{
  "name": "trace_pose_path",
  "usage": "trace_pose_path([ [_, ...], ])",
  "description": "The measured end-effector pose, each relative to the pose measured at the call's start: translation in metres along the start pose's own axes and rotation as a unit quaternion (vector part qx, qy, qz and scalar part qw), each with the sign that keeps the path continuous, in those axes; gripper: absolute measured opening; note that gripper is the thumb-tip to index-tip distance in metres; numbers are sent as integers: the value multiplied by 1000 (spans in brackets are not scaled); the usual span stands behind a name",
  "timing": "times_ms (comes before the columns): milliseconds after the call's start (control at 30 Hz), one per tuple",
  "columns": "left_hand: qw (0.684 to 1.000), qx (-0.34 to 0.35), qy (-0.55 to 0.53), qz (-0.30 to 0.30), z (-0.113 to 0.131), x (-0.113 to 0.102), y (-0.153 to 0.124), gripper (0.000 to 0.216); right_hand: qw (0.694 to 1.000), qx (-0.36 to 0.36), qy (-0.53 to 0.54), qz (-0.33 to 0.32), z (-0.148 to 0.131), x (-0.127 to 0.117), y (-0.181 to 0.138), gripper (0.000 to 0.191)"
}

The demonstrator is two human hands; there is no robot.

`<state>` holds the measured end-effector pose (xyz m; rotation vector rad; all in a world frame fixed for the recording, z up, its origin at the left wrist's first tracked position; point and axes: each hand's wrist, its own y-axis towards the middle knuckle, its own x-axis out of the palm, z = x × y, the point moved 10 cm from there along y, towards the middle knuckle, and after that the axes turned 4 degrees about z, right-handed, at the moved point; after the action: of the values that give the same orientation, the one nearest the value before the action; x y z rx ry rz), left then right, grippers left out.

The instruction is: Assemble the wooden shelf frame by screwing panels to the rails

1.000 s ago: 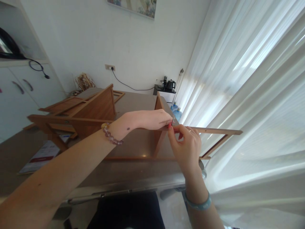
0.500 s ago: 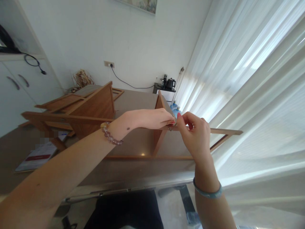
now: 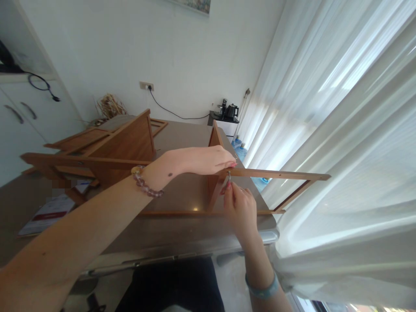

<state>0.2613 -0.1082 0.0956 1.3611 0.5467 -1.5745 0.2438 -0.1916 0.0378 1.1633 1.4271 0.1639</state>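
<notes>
Head view: left hand [image 3: 212, 160] partly hides wooden frame [image 3: 276, 174]; kettle [image 3: 232, 111] beyond.

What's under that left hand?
Under the left hand runs the upper wooden rail, with an upright board meeting it. The hand covers part of the rail, so what's directly beneath can't be seen.

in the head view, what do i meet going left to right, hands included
Cupboard → dried stalks → purple bracelet → left hand → right hand → curtain
</notes>
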Motion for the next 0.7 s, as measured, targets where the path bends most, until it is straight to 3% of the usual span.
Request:
trace_pose_path([
  [133, 1000, 4, 1, 3, 0, 0, 0, 40, 994, -78, -77, 24, -12, -7, 5, 34],
  [267, 1000, 4, 2, -2, 2, 0, 0, 41, 976, -155, -100, 114, -14, -42, 5, 10],
  [300, 1000, 4, 1, -6, 2, 1, 0, 41, 967, -189, -114, 126, -17, -48, 4, 17],
  [367, 1000, 7, 1, -10, 2, 2, 1, 42, 945, -276, -142, 106, -27, -50, 0, 28],
  [500, 1000, 11, 3, -6, -1, 2, 1, 43, 889, -438, -131, 39, -48, -42, -13, 27],
  [700, 1000, 21, 7, -6, 1, 2, 0, 41, 855, -501, -132, 29, -62, -37, -10, 24],
])
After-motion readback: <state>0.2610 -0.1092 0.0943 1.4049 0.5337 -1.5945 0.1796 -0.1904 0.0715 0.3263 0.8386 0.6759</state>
